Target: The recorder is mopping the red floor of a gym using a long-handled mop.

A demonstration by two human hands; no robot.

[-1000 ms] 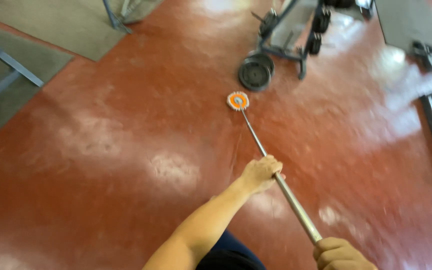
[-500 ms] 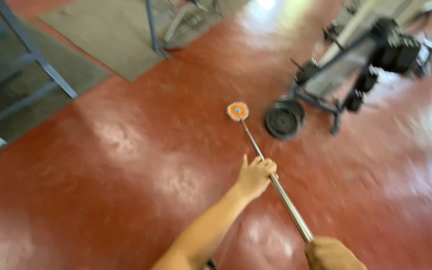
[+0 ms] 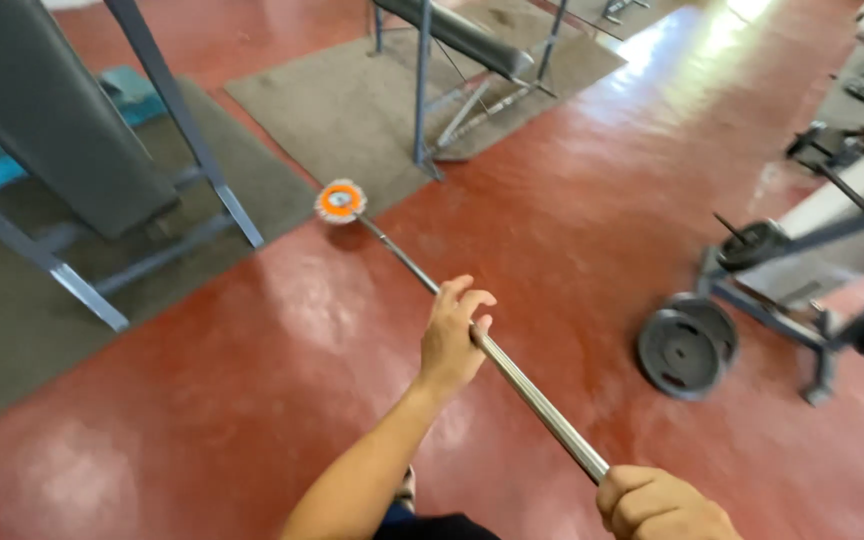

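A: Grip on the mop pole (image 3: 512, 375)?

B: Left hand (image 3: 455, 338) is at mid-shaft, fingers curled loosely over it, likely to steer. Right hand (image 3: 660, 503) is fisted tight round the near end, likely to push.

A: Mop head (image 3: 340, 201)?

B: Orange disc on the red floor (image 3: 202, 400), touching the corner of the grey mat (image 3: 352, 110), just beside the bench frame's blue leg (image 3: 197, 150). Weight plates (image 3: 687, 345) sit well apart from that mat.

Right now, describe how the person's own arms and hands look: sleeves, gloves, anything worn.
Both are bare. The left hand wears no glove, ring or watch that shows, and the left forearm behind it is uncovered, with no sleeve in view. The right hand sits at the bottom edge, also ungloved; its wrist and arm are cut off by the frame.
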